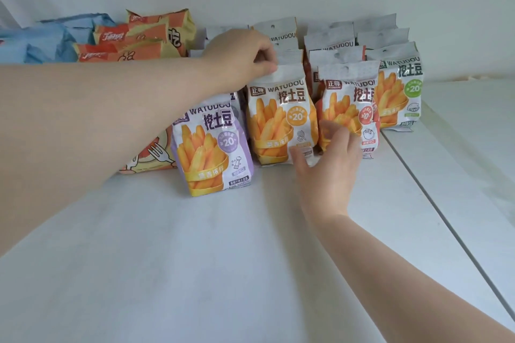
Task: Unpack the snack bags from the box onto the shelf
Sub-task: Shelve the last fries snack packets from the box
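- Standing upright on the white shelf: rows of snack bags with fries pictured on the front, tops pointing up, long side running up and down, fronts facing the camera.
- Standing nearest, at the left front: the purple bag, leaning back a little.
- Standing behind it and to the right: the orange bag.
- Standing right of that: the red bag, with the green bag farther right and farther back.
- Lining up behind these: more bags of the same kind, only their white tops peeking out, colours mostly hidden.
- Pinching the white top edge of the orange bag: the left hand, fingers curled on it.
- Reaching in low between the orange bag and the red bag: the right hand, fingers spread and loose, fingertips touching the red bag's front, thumb by the orange bag's bottom corner, gripping nothing.
- Lying flat in a pile at the back left: orange and yellow packets, long side going left to right.
- Lying farther left: blue packets, cut off by the picture's edge.
- Hiding mostly under the left arm: a packet with a fork drawing, too covered to read.
- Not showing anywhere: the box.
- Blurring a bit: the small print on every bag.
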The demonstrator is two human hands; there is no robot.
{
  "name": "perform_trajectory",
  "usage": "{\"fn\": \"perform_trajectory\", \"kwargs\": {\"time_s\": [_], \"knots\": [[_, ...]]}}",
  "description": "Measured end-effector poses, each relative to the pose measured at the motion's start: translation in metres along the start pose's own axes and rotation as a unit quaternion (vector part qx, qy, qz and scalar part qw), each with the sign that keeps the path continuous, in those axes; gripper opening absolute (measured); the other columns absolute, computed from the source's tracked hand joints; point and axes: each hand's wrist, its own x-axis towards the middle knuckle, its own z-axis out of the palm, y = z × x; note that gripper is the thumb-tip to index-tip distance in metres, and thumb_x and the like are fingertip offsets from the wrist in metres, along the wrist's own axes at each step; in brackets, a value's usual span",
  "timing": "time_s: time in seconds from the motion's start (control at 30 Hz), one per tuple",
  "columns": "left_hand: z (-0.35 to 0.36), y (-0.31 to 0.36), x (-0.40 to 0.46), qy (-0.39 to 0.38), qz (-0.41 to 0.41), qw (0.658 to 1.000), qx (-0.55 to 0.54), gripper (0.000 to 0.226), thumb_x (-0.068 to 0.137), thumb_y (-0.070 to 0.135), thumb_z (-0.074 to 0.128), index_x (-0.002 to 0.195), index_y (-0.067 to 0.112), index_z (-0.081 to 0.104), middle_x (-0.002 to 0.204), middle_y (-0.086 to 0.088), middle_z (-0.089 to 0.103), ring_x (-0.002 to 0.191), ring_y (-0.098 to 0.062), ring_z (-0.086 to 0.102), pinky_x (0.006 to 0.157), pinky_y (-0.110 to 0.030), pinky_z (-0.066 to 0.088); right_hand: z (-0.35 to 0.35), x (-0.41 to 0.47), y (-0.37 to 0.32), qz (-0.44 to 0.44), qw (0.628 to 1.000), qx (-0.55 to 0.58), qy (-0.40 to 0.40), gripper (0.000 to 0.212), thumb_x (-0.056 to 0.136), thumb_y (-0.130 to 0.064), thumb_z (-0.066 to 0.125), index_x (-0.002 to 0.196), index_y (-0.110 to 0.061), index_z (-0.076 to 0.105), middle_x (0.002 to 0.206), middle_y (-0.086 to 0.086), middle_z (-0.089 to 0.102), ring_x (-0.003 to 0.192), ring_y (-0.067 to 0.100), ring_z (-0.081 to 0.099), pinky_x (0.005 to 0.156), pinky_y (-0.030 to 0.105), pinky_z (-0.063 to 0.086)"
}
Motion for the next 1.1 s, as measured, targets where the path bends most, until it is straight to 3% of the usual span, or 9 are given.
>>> {"fn": "perform_trajectory", "kwargs": {"time_s": [0.1, 0.2, 0.3, 0.37, 0.47, 0.67, 0.83, 0.97, 1.1], "knots": [[-0.007, -0.005, 0.004, -0.044, 0.024, 0.997, 0.053, 0.051, 0.091, 0.048, 0.055, 0.134, 0.021, 0.052, 0.129, -0.006, 0.051, 0.121, -0.025, 0.047, 0.101, -0.040, 0.039, 0.002, 0.005, -0.007, -0.038, 0.998, -0.043, 0.029, 0.091, 0.074, -0.045, 0.078, 0.147, -0.012, 0.034, 0.147, 0.010, 0.035, 0.138, 0.028, 0.030, 0.111, 0.034, 0.021], [-0.001, -0.009, 0.008, -0.125, -0.016, 0.988, 0.090, 0.072, 0.094, 0.056, 0.041, 0.152, 0.017, 0.022, 0.157, -0.010, 0.024, 0.143, -0.027, 0.026, 0.114, -0.043, 0.026, 0.016, 0.003, -0.013, 0.007, 0.998, -0.070, -0.004, 0.119, 0.071, -0.068, 0.069, 0.156, -0.015, 0.005, 0.162, 0.011, 0.006, 0.151, 0.024, 0.003, 0.120, 0.040, 0.005], [0.008, -0.011, 0.015, -0.202, -0.029, 0.974, 0.094, 0.081, 0.094, 0.058, 0.037, 0.154, 0.019, -0.003, 0.161, -0.010, -0.002, 0.149, -0.026, 0.005, 0.120, -0.045, 0.011, 0.031, 0.002, -0.012, 0.028, 0.994, -0.101, -0.041, 0.121, 0.076, -0.071, 0.061, 0.155, -0.014, -0.011, 0.163, 0.012, -0.013, 0.151, 0.025, -0.013, 0.121, 0.038, -0.004], [0.012, -0.011, 0.020, -0.223, -0.023, 0.970, 0.092, 0.081, 0.095, 0.056, 0.037, 0.153, 0.021, -0.008, 0.161, -0.007, -0.006, 0.149, -0.026, 0.006, 0.120, -0.043, 0.010, 0.038, 0.005, -0.011, 0.035, 0.991, -0.124, -0.045, 0.118, 0.080, -0.070, 0.056, 0.154, -0.013, -0.016, 0.162, 0.013, -0.019, 0.150, 0.026, -0.017, 0.121, 0.039, -0.005], [0.010, -0.010, 0.021, -0.222, -0.022, 0.972, 0.073, 0.077, 0.097, 0.052, 0.038, 0.154, 0.023, -0.005, 0.162, -0.004, -0.003, 0.148, -0.024, 0.013, 0.119, -0.035, 0.013, 0.043, 0.006, -0.013, 0.035, 0.989, -0.139, -0.042, 0.116, 0.082, -0.070, 0.053, 0.153, -0.011, -0.019, 0.161, 0.014, -0.021, 0.150, 0.027, -0.018, 0.121, 0.040, -0.006], [-0.025, -0.002, -0.001, -0.085, -0.022, 0.995, -0.035, 0.057, 0.102, 0.044, 0.032, 0.153, 0.021, 0.020, 0.159, 0.000, 0.022, 0.145, -0.017, 0.022, 0.112, -0.021, 0.016, 0.023, 0.001, -0.013, -0.004, 0.992, -0.119, -0.036, 0.113, 0.082, -0.070, 0.053, 0.155, -0.012, -0.011, 0.163, 0.011, -0.015, 0.151, 0.023, -0.013, 0.123, 0.040, -0.002], [-0.053, -0.014, -0.072, -0.045, -0.012, 0.994, -0.099, 0.056, 0.098, 0.040, 0.047, 0.149, 0.023, 0.031, 0.151, 0.014, 0.030, 0.135, 0.002, 0.028, 0.100, -0.004, 0.017, -0.002, -0.031, -0.036, -0.088, 0.994, 0.000, -0.070, 0.098, 0.084, -0.059, 0.058, 0.156, -0.015, 0.009, 0.163, 0.008, 0.004, 0.151, 0.018, 0.000, 0.122, 0.035, 0.009], [-0.047, -0.036, -0.110, -0.038, -0.078, 0.995, -0.039, 0.055, 0.088, 0.035, 0.065, 0.138, 0.021, 0.048, 0.136, 0.002, 0.055, 0.124, -0.015, 0.050, 0.089, -0.018, 0.032, 0.016, -0.064, -0.057, -0.059, 0.994, 0.018, -0.095, 0.095, 0.073, -0.048, 0.078, 0.148, -0.014, 0.031, 0.143, 0.010, 0.034, 0.137, 0.027, 0.029, 0.112, 0.036, 0.026], [-0.032, -0.038, -0.106, -0.041, -0.108, 0.993, -0.019, 0.037, 0.085, 0.028, 0.071, 0.118, 0.016, 0.062, 0.104, 0.003, 0.055, 0.104, -0.020, 0.054, 0.072, -0.024, 0.030, 0.050, -0.076, -0.068, -0.040, 0.993, -0.062, -0.093, 0.105, 0.058, -0.045, 0.086, 0.145, -0.016, 0.035, 0.132, 0.009, 0.043, 0.123, 0.029, 0.039, 0.103, 0.034, 0.032]]}}
